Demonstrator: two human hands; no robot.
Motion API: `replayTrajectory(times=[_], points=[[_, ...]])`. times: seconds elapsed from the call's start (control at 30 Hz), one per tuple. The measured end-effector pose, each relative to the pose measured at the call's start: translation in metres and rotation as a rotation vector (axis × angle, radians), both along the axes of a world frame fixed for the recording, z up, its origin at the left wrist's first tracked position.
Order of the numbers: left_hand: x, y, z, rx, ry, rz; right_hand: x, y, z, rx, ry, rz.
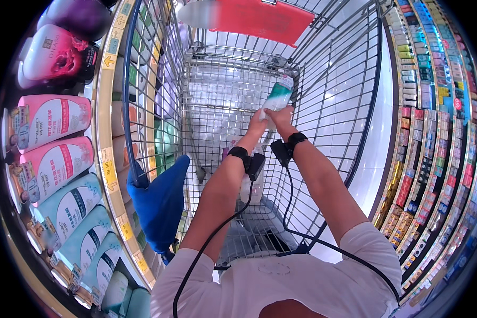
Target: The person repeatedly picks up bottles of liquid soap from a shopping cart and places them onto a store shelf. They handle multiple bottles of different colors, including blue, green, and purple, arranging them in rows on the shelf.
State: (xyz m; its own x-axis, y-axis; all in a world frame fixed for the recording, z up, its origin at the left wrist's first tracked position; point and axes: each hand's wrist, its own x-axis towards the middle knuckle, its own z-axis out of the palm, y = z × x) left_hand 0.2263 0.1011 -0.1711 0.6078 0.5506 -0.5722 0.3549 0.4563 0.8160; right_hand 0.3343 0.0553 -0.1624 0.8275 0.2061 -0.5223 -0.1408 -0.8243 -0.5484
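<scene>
Both of my arms reach down into a wire shopping cart (217, 90). My left hand (256, 125) and my right hand (281, 116) are together at the near end of a white and green bottle (279, 96), with their fingers closed around it. The bottle lies tilted, its far end pointing to the cart's far right corner. Whether it touches the cart floor I cannot tell. Beneath my left wrist, another pale package (253, 192) sits in the cart, partly hidden by my arm and a cable.
A blue cloth-like piece (161, 204) hangs at the cart's left near corner. Shelves of pink bottles (58, 119) and pale blue bottles (71, 204) stand close on the left. A red panel (265, 20) is on the far cart end. Shelves of small boxes (429, 159) line the right.
</scene>
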Motion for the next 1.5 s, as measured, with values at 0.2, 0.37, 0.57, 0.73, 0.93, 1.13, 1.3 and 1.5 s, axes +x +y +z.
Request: replayTrajectory(times=[0.2, 0.37, 0.57, 0.73, 0.93, 1.13, 1.3, 1.5], points=[[-0.019, 0.012, 0.014, 0.050, -0.028, -0.064, -0.019, 0.004, 0.018, 0.377, 0.294, -0.425], [-0.048, 0.019, 0.060, 0.332, -0.078, 0.009, -0.051, 0.009, 0.066, 0.715, 0.381, -0.469], [-0.125, 0.032, 0.195, 0.304, -0.210, 0.103, -0.098, -0.002, 0.200, 0.992, 0.805, -0.111], [-0.226, -0.006, 0.345, 0.103, -0.434, -0.023, -0.158, -0.042, 0.317, 0.802, 0.864, 0.429], [-0.322, -0.063, 0.404, -0.091, -0.444, 0.239, -0.237, -0.084, 0.406, 0.571, 0.778, 0.663], [-0.384, -0.084, 0.441, 0.018, -0.482, 0.158, -0.290, -0.105, 0.432, 0.502, 0.699, 0.818], [-0.423, -0.106, 0.459, 0.109, -0.434, 0.197, -0.325, -0.113, 0.439, 0.556, 0.691, 0.901], [-0.476, -0.134, 0.439, 0.389, -0.471, 0.207, -0.360, -0.119, 0.419, 0.753, 0.825, 0.973]])
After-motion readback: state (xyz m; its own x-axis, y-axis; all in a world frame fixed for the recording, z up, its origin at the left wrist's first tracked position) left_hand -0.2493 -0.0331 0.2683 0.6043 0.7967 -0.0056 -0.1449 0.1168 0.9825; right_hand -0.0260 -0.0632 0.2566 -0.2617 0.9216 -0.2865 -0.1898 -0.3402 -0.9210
